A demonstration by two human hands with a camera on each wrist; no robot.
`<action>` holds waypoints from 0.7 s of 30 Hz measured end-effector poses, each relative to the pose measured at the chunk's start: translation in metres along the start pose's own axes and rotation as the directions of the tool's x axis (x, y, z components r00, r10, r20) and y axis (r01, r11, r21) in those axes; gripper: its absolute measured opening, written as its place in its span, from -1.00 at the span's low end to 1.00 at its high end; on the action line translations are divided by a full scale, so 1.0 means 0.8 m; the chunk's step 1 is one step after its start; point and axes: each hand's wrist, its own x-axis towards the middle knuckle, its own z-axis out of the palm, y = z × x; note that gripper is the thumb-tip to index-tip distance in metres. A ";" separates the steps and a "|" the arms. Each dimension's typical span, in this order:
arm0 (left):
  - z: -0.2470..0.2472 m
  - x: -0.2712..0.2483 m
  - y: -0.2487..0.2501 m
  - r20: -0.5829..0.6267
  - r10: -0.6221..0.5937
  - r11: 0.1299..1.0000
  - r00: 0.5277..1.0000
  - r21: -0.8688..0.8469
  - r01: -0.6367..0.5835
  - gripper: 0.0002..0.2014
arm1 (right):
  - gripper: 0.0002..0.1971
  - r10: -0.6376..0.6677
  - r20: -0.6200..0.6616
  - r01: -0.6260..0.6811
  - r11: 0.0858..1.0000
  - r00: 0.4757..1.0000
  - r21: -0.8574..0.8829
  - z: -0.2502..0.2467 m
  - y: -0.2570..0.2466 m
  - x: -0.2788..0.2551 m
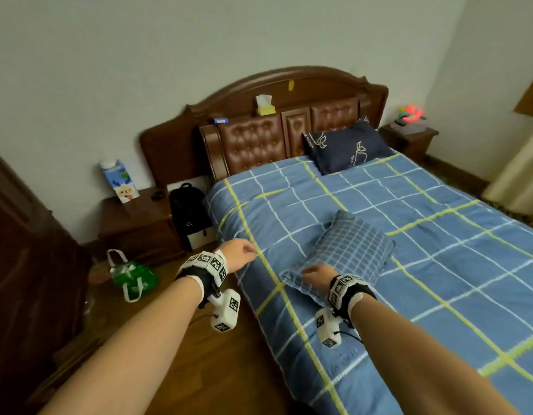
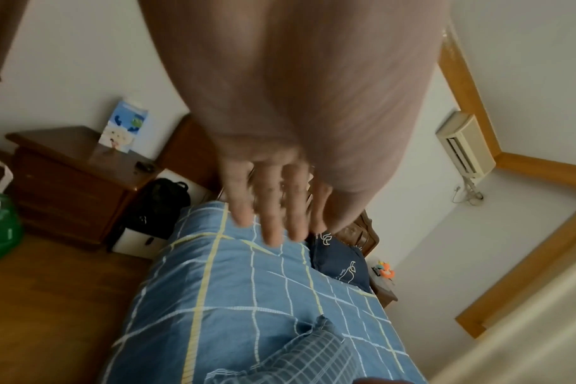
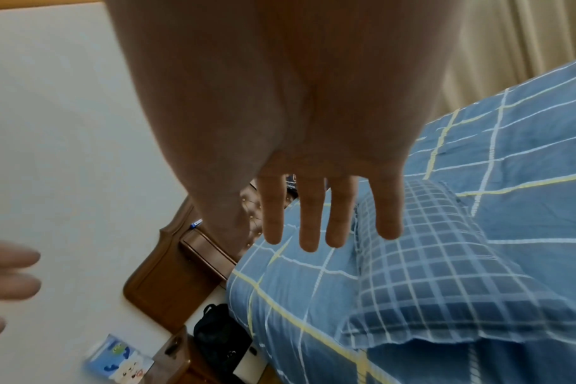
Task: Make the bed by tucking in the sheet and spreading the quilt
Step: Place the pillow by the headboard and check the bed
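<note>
A blue quilt (image 1: pixel 438 235) with white and yellow-green lines lies spread over the bed. A small-checked blue pillow (image 1: pixel 349 250) lies on top of it near the left side. A navy pillow (image 1: pixel 346 146) leans against the headboard. My left hand (image 1: pixel 239 254) is over the quilt's left edge, its fingers (image 2: pixel 273 207) straight, blurred and holding nothing. My right hand (image 1: pixel 317 275) is over the near corner of the checked pillow (image 3: pixel 428 272), its fingers (image 3: pixel 309 220) straight and spread. I cannot tell if either hand touches the fabric. No sheet shows under the quilt (image 2: pixel 230 298).
A dark nightstand (image 1: pixel 133 223) with a blue carton (image 1: pixel 120 181) stands left of the bed. A black backpack (image 1: pixel 187 211) sits between them and a green bag (image 1: pixel 133 277) lies on the wooden floor. A second nightstand (image 1: pixel 408 136) and a curtain (image 1: pixel 522 175) are at the far side.
</note>
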 end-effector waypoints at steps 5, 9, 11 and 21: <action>-0.019 0.141 0.020 -0.056 0.053 0.997 0.997 -0.051 -0.056 -0.86 | -0.56 0.040 -0.049 -0.035 0.995 0.998 0.092 -0.060 -0.020 0.090; 0.017 0.277 0.041 0.084 0.081 0.997 0.993 0.002 -0.081 -0.81 | -0.52 0.209 -0.127 -0.183 0.964 0.970 0.192 -0.114 0.031 0.163; 0.046 0.347 0.051 0.166 0.085 0.996 0.982 -0.009 -0.084 -0.83 | -0.45 0.352 -0.138 -0.310 0.916 0.926 0.254 -0.132 0.065 0.193; 0.188 0.602 0.110 0.603 -0.001 0.984 0.798 0.141 -0.105 -0.49 | -0.04 0.765 -0.060 -0.615 0.558 0.641 0.557 -0.145 0.149 0.318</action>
